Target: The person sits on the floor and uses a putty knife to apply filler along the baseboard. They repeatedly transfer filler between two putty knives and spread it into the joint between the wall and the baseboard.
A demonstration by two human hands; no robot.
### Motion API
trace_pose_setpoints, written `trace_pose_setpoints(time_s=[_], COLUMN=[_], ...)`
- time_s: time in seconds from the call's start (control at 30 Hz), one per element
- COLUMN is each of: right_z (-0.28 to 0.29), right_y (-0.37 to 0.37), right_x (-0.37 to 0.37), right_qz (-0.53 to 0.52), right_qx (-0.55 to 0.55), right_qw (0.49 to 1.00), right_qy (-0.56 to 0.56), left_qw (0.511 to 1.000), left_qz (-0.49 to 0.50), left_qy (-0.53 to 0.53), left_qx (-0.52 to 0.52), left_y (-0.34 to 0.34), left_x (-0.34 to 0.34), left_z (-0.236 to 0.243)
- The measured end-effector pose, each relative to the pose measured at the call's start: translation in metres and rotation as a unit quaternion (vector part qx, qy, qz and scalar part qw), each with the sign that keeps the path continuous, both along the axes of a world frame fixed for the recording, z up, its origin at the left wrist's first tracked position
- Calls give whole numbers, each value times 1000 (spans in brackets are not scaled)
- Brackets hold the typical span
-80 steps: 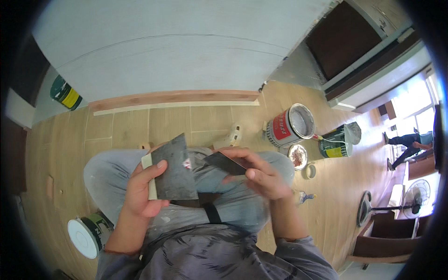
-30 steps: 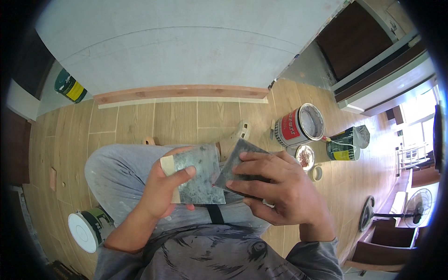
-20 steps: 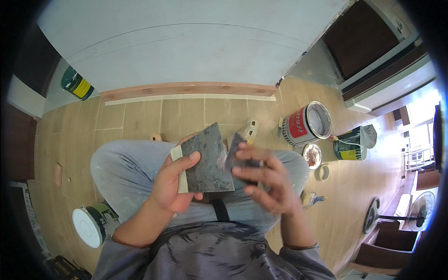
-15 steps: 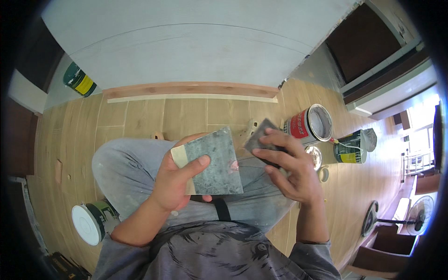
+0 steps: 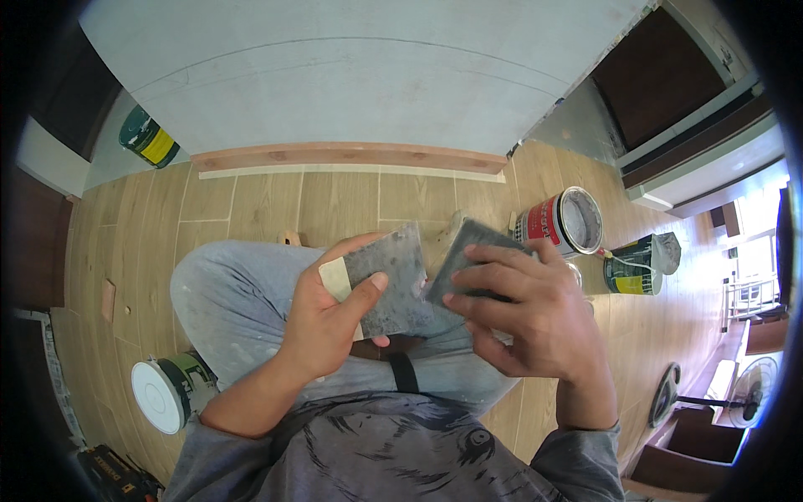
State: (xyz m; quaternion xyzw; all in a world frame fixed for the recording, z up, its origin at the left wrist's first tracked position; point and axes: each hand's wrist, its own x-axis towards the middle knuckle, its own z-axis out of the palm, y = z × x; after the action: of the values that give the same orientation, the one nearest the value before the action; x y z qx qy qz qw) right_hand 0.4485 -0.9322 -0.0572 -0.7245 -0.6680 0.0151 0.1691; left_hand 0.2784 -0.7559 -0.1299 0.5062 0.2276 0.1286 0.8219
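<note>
My left hand (image 5: pixel 326 322) grips a flat, square putty spreader (image 5: pixel 400 272) with a grey, smeared blade and a cream strip along its edge. The thumb lies across its top face, and the other fingers are mostly hidden beneath. In my right hand (image 5: pixel 539 314) is a second, darker square spreader (image 5: pixel 470 243), its fingers bent over the upper face. The two blades meet or slightly overlap above my lap; whether they touch is hard to tell. A small reddish patch of material (image 5: pixel 418 287) shows by the left blade's right edge.
An open can (image 5: pixel 544 224) with grey contents stands right of my knee, beside a green tub (image 5: pixel 631 272). A white-lidded tub (image 5: pixel 156 397) is at left, another green tub (image 5: pixel 150 138) farther off. Ahead rises a pale panel (image 5: pixel 351 92) above a wooden strip (image 5: pixel 335 156). A fan (image 5: pixel 753 389) stands at right.
My right hand has brought its spreader left against or just over the other blade's edge. The left spreader has tilted slightly, its face now looking greyer. The whole view has shifted a little.
</note>
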Motion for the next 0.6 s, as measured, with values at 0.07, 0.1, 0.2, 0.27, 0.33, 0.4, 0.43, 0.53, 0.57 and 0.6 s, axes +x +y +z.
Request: trace_pose_setpoints(time_s=[0.07,0.1,0.2,0.27,0.33,0.4,0.43,0.53,0.57,0.6], right_z=[1,1,1,2,2,3,3,2,2,0], right_y=[1,1,2,2,2,1,1,2,2,2], right_x=[-1,-2,-4,-5,-6,-6,-6,-6,-6,-5], right_qz=[-2,2,-8,-8,8,-8,-16,1,-2,-6], right_qx=[-1,-9,-11,-19,-51,-26,-19,-54,-43,-31], right_qw=[1000,1000,1000,1000,999,1000,1000,998,999,999], right_qy=[6,14,14,14,10,17,17,19,8,-2], left_qw=[1000,1000,1000,1000,1000,1000,1000,1000,999,999], left_qz=[3,1,-1,3,3,-1,1,-2,-5,-10], left_qy=[-1,-12,0,6,8,7,17,28,36,42], left_qx=[-4,-13,-11,-5,-1,-3,4,11,13,8], left_y=[0,-1,-1,0,0,-1,-1,-2,-3,-3], left_x=[0,1,1,1,1,2,2,2,3,3], left_z=[-1,-1,-1,-1,-1,-1,-1,0,-1,-1])
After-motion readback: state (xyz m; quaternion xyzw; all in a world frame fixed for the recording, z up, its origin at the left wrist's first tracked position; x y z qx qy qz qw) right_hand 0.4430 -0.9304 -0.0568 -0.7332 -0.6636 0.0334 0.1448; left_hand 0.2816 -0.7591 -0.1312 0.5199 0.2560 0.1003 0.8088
